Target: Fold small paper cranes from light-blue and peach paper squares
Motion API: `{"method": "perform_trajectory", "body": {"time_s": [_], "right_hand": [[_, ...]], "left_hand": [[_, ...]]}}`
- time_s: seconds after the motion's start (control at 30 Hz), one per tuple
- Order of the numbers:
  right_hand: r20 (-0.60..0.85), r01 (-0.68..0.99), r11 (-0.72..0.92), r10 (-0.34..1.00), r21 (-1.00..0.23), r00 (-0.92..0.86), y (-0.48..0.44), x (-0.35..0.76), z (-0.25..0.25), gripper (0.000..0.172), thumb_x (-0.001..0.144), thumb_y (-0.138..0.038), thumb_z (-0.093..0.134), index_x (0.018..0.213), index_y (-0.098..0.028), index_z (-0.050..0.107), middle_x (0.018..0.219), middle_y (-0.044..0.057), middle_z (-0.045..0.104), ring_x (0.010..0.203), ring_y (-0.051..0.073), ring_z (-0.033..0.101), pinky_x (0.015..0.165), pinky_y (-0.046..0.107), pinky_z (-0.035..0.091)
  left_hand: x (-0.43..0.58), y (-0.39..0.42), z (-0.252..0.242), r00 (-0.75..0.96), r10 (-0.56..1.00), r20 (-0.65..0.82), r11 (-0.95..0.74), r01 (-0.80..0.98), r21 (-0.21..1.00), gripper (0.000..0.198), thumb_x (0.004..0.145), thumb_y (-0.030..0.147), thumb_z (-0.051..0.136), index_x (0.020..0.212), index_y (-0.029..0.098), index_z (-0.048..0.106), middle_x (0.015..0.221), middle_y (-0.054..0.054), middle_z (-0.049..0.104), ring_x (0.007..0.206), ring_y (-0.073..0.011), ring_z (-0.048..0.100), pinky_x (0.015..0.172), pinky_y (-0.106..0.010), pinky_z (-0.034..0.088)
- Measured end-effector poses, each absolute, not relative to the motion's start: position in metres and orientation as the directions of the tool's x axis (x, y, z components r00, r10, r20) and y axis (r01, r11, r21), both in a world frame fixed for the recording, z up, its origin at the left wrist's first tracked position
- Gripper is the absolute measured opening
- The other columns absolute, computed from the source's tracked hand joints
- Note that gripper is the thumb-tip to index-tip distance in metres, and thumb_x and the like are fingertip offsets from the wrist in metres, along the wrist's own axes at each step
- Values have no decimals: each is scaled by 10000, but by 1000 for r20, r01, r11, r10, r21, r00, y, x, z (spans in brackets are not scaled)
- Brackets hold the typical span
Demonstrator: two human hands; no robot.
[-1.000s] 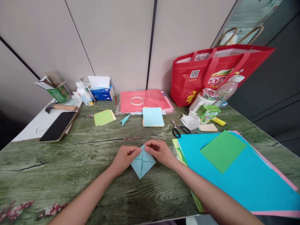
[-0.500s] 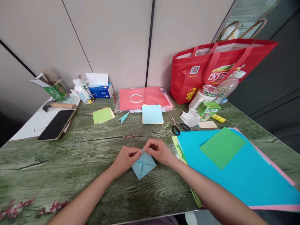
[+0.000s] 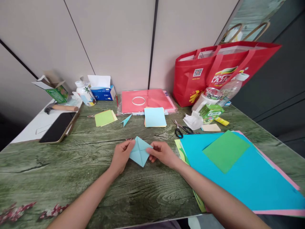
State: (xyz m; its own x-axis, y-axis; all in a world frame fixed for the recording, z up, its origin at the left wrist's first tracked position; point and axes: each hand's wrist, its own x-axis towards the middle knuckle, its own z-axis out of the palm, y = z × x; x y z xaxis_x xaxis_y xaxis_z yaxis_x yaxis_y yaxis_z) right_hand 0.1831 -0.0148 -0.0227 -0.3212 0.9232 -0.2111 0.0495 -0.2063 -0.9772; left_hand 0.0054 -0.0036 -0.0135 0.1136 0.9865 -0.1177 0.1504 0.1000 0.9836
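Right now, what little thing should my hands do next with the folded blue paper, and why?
Maybe press the folded blue paper flat against the table: your left hand and right hand grip opposite sides, and lines cross its middle, so pressing could sharpen the folds.

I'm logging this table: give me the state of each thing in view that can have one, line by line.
Folded paper, creased, held
Left hand, gripping folded paper
Right hand, gripping folded paper
Scissors, partly open
Phone, screen dark
Tissue box, open
Green carton at left, open
Red bag, open-topped, standing
White bottle, capped
Clear bottle, capped
White jar, lidded
Loose tissue, crumpled
Hammer, lying flat
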Motion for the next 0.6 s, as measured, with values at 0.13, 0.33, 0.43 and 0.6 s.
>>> {"method": "perform_trajectory", "body": {"time_s": [0.13,0.33,0.43,0.6], "right_hand": [[-181,34,-178,945,-983,-272,-16,182,-22,391,667,-521,642,595,-166,492,489,-41,547,411,74,513,401,190,434],[-176,4,-180,960,-984,-216,-15,181,-18,366,687,-519,627,662,-157,579,489,-34,572,406,76,526,411,191,452],[-140,14,-139,980,-990,-142,-15,182,-18,369,690,-521,626,613,-163,582,470,-29,570,392,82,518,405,203,448],[-110,-42,-112,993,-993,-37,-13,182,-19,362,683,-521,633,633,-165,583,485,-18,581,416,98,530,426,225,463]], "left_hand": [[6,-5,-9,182,969,-167,145,127,981,342,699,475,615,685,133,612,548,27,529,484,-99,435,448,-202,347],[7,-8,-1,229,936,-269,256,83,963,318,641,445,686,608,137,614,481,31,569,437,-126,519,401,-220,419],[7,-8,-3,241,932,-270,265,52,963,331,653,465,673,648,137,624,519,23,595,463,-144,555,426,-256,479],[6,-6,-6,246,936,-253,281,-85,956,329,668,440,677,773,129,655,632,-8,655,570,-171,617,527,-321,558]]}}
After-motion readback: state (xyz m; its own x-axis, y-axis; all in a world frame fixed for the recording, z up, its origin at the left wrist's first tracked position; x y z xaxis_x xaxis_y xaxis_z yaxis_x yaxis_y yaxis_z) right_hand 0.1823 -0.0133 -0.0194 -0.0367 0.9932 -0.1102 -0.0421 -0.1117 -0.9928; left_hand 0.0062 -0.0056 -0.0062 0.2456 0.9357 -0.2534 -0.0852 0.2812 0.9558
